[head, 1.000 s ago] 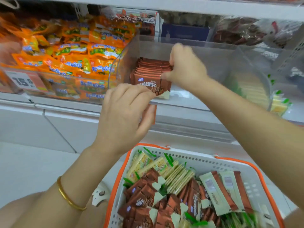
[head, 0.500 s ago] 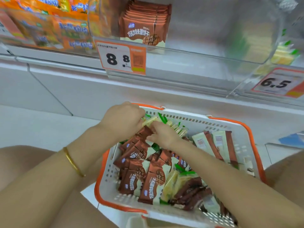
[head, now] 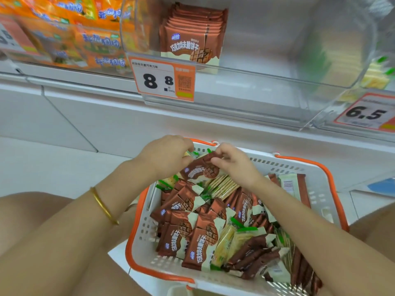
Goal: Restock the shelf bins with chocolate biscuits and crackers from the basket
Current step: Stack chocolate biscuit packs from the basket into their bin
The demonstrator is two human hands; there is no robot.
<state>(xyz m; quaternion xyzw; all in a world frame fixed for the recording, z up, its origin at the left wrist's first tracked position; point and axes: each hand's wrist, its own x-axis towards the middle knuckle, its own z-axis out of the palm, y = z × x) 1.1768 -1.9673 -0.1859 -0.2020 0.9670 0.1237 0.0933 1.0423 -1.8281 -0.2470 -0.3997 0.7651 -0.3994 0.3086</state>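
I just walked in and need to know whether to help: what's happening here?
A person's hands are in a white basket with an orange rim, full of chocolate biscuit and cracker packs. The right hand pinches one chocolate biscuit pack at the basket's far end. The left hand is curled at that pack's other end, its exact hold hidden. In the clear shelf bin above, one row of chocolate biscuits stands at the left, the rest bare.

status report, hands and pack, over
Left hand and right hand grip one chocolate biscuit pack over the basket. Not yet in clear bin. Path up looks open.
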